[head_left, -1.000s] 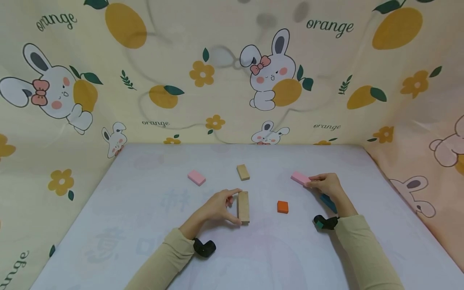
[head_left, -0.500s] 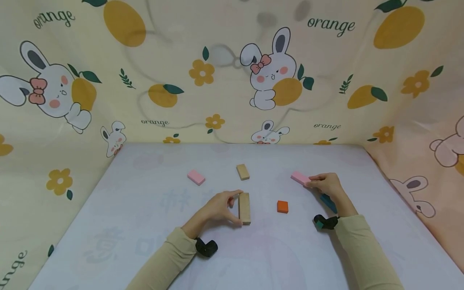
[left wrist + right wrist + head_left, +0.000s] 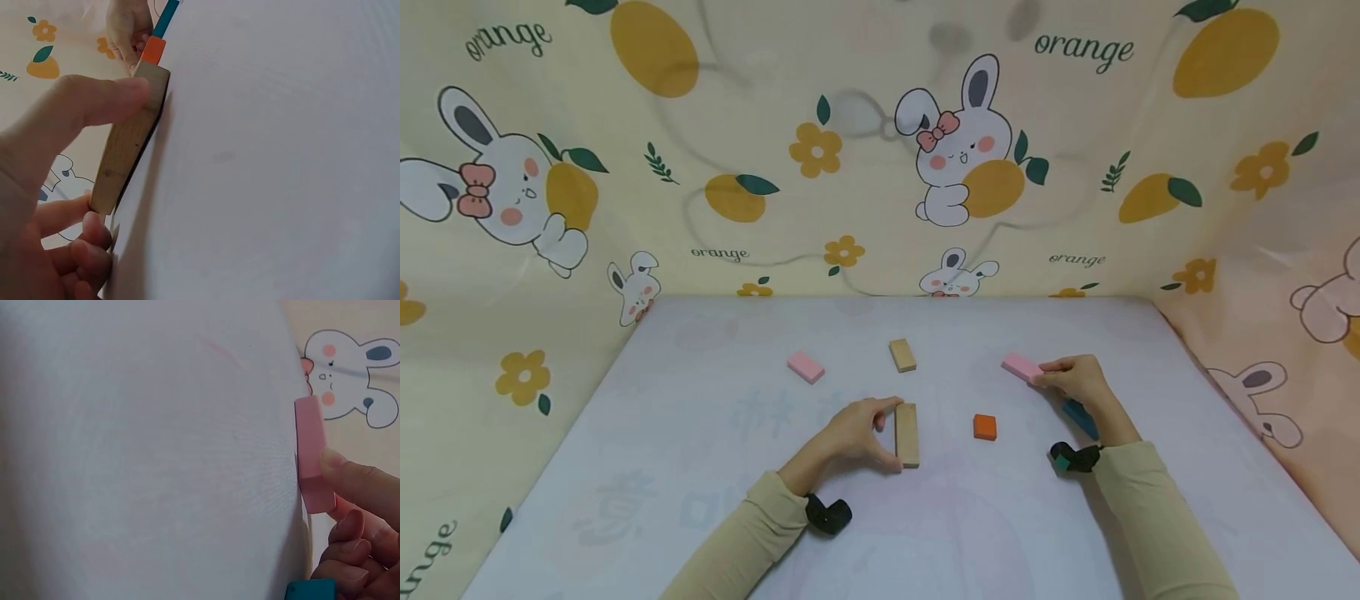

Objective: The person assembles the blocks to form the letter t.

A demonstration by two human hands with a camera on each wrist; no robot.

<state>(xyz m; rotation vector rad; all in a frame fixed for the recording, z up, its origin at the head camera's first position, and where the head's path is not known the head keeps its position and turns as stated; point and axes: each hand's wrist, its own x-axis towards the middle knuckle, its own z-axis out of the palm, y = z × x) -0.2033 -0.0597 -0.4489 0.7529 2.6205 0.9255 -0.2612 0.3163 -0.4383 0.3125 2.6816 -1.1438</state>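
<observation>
Left hand [image 3: 856, 432] is gripping the long block [image 3: 907, 436] by both ends, fingers [image 3: 62, 216] spread wide; right hand [image 3: 1077, 382], nearer the right edge of the bench [image 3: 970, 533], is narrowly pinching a pink block [image 3: 1019, 367].

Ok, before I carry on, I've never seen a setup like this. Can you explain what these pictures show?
There's no robot here: you see a person's bare left hand and right hand. The widest picture comes from a camera on the head, looking forward and down. The other two come from a camera on each wrist, probably those black devices. The left hand holds a long wooden block by its ends, while the right hand pinches one end of a pink block. On the pale table lie another pink block, a second wooden block, an orange block and a blue block, partly hidden.
</observation>
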